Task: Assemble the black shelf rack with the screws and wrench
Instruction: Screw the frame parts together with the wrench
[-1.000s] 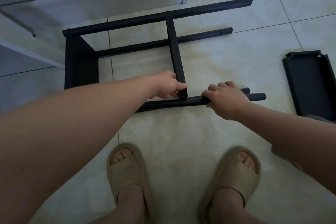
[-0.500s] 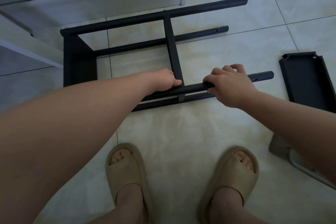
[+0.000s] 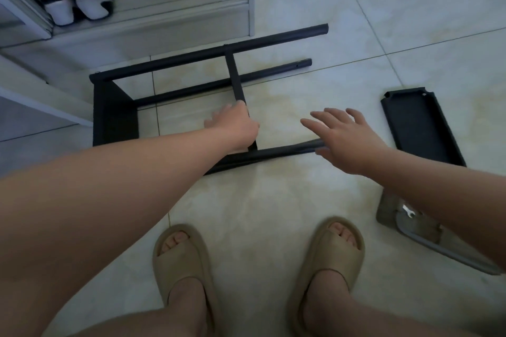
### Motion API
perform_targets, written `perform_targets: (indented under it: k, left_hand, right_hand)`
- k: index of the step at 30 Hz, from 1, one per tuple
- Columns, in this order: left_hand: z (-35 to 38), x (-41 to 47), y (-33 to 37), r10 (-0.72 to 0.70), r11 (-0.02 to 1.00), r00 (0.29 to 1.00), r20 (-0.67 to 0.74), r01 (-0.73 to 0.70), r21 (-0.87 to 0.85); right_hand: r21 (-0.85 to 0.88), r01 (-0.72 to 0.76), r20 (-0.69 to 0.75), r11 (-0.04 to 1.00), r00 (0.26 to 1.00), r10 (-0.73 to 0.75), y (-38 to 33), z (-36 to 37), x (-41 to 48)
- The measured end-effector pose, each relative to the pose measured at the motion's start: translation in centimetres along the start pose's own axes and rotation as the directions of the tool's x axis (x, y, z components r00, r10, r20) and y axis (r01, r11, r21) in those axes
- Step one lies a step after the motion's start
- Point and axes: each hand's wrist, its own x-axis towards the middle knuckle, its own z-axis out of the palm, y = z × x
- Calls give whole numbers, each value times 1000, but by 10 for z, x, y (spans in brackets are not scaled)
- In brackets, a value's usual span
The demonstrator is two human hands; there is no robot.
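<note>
The partly built black shelf rack [image 3: 208, 56] lies on its side on the tiled floor, with a shelf panel at its left end and a flat crossbar [image 3: 235, 76] between the tubes. My left hand [image 3: 235, 127] grips the crossbar near its lower end. The near black tube [image 3: 276, 152] runs under both hands. My right hand [image 3: 347, 139] hovers over that tube's right end with fingers spread, holding nothing. A loose black shelf panel [image 3: 421, 128] lies on the floor to the right. A small silver wrench [image 3: 408, 212] rests on a flat piece at the right.
A white cabinet [image 3: 153, 24] with shoes [image 3: 74, 0] stands just behind the rack. A grey flat piece [image 3: 427, 238] lies at the right, partly under my forearm. My feet in tan slippers [image 3: 180, 265] stand on the floor in front of the rack.
My right hand has let go of the near tube and now has its fingers spread. My left hand has moved up the crossbar. The camera view has tilted up towards the cabinet.
</note>
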Motion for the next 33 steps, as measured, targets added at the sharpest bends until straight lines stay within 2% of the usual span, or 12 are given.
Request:
perform_targets:
  k: [2, 5, 11, 15, 20, 24, 28, 33]
  left_hand:
    - [-1, -15, 21, 88, 995, 996, -33, -86, 57]
    - [7, -38, 63, 222, 969, 975, 35, -224, 101]
    - [54, -84, 148, 407, 889, 869, 282, -448, 95]
    - [102, -101, 185, 425, 852, 770, 476, -517, 76]
    - [160, -96, 205, 391, 876, 715, 579, -482, 5]
    - [195, -80, 210, 343, 925, 738, 582, -374, -70]
    - [221, -65, 210, 340, 940, 774, 534, -297, -168]
    - [235, -56, 205, 393, 916, 775, 495, -279, -289]
  right_hand:
    - [-8, -64, 20, 998, 998, 64, 19, -5, -29]
    - [-6, -156, 46, 988, 987, 156, 47, -6, -78]
    - [29, -341, 150, 940, 931, 333, 101, 29, -175]
    - [92, -463, 234, 881, 870, 433, 124, 71, -220]
    - [178, -543, 341, 821, 816, 466, 142, 123, -230]
    - [255, -568, 416, 783, 795, 441, 154, 157, -212]
    - [326, -604, 396, 727, 786, 475, 156, 186, -189]
    - [269, -653, 389, 708, 746, 541, 164, 212, -162]
